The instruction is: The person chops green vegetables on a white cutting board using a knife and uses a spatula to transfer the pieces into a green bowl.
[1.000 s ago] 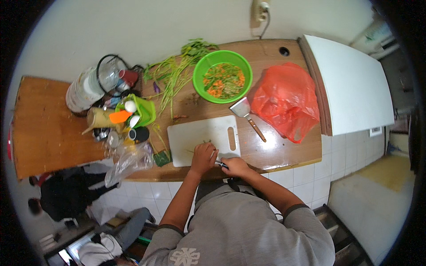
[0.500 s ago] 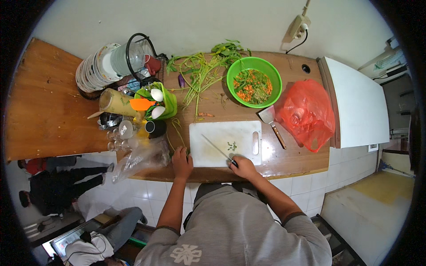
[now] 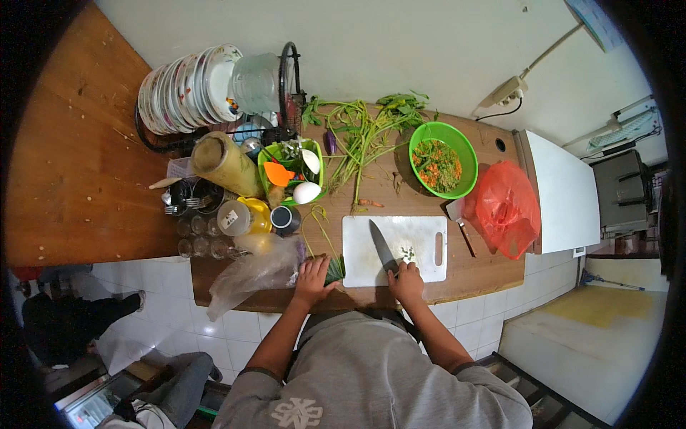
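Note:
My right hand [image 3: 407, 284] grips a kitchen knife [image 3: 381, 244] by its handle. The blade lies over the white cutting board [image 3: 364, 264] and points away from me. Beside the knife sit small chopped green bits [image 3: 408, 254]. Just left of the board, my left hand [image 3: 311, 282] is closed at a bundle of dark green leaves [image 3: 335, 270], whose cut-looking end reaches the board's left edge. Part of that bundle is hidden by the fingers. A thin pale-green stem [image 3: 314, 222] curves on the table behind this hand.
Behind the board lie leafy stems [image 3: 350, 154] and an eggplant [image 3: 330, 142]. A green bowl [image 3: 471, 168] of chopped vegetables, a spatula [image 3: 468, 239] and a red plastic bag [image 3: 507, 214] stand right. At left are a clear bag [image 3: 250, 275], glasses [image 3: 200, 247] and a plate rack [image 3: 286, 86].
The dark green bundle now shows at my left hand, against the board's edge. The knife blade has swung to point more straight away from me. The whole view has shifted.

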### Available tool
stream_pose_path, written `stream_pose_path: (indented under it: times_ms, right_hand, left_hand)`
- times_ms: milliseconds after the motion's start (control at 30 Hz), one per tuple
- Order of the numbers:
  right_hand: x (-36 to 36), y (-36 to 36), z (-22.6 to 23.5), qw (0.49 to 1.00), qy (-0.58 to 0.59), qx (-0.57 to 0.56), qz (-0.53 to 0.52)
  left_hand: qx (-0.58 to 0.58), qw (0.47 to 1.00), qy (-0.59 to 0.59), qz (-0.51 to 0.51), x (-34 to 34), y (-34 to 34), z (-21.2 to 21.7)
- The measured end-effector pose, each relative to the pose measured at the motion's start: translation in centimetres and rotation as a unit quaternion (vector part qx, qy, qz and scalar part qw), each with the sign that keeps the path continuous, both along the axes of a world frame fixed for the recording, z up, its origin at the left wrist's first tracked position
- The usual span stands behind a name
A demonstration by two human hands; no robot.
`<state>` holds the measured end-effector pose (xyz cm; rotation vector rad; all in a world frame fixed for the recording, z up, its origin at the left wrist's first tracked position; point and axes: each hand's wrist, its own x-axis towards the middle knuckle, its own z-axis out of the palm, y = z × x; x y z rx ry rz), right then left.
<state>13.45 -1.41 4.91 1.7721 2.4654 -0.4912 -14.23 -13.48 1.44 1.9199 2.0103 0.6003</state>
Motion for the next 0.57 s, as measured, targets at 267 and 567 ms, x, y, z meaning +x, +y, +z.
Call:
stream_pose_path:
  times_ms: [267, 567]
  right_hand:
    - [-11.8, 2.1, 0.3, 0.989, 0.108, 0.013, 0.098]
    - [-22.3, 5.4, -4.4, 0.979, -0.050, -0.140, 0.138]
  left_hand:
    - [0.005, 0.999, -0.040, -0.014, -0.7, -1.3, -1.9]
    - [-0.082, 0.994, -0.077, -0.017, -1.2, -2.0, -2.4]
